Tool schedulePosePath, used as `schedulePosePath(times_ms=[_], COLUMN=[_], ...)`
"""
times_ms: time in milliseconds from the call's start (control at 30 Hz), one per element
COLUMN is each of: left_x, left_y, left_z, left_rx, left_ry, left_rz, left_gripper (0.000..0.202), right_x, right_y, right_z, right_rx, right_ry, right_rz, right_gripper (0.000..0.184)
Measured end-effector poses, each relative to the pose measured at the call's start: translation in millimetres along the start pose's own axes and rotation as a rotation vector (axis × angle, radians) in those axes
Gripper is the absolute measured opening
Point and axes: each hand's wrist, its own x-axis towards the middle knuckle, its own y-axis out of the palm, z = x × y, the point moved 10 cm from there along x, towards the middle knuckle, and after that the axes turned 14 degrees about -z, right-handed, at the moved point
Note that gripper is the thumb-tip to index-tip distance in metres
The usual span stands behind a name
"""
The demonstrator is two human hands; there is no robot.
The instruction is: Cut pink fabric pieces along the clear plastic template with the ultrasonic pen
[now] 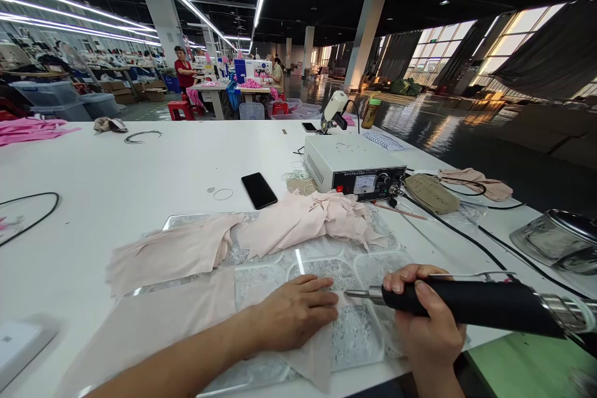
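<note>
While my left hand (296,314) lies flat, fingers open, on the cloth (153,323), my right hand (425,326) is fisted round the tool (471,301). Step: tip at cloth edge, seemingly cutting; next needs steady guiding.

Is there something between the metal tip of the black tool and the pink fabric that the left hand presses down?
Nothing visible does. The right hand holds the black tool with its metal tip close to the edge of the pink fabric. The tip is just beside the fingertips of the left hand, which lies flat on the fabric.
</note>
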Motion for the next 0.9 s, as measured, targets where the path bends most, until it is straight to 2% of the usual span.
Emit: schedulePosePath(times_ms=[167,467,900], left_x=[1.6,2.4,1.9], left_y=[-1.5,-2.6,-1.4], left_z=[-1.1,-2.5,-1.9], left_rx=[0.001,0.011,-0.001], left_ry=[0.012,0.012,0.006], left_rz=[-0.009,-0.018,-0.012], left_gripper=[0.023,0.025,0.024], right_x=[-1.2,-7.6,-9.2], right_y=[-8.7,0.3,3.3], right_z=[2.0,2.1,4.3], right_rx=[0.008,-0.003,-0.009], right_ry=[0.045,0.021,-0.005], right_rz=[-0.020,0.060,0.087], right_gripper=[0.008,0.005,0.009])
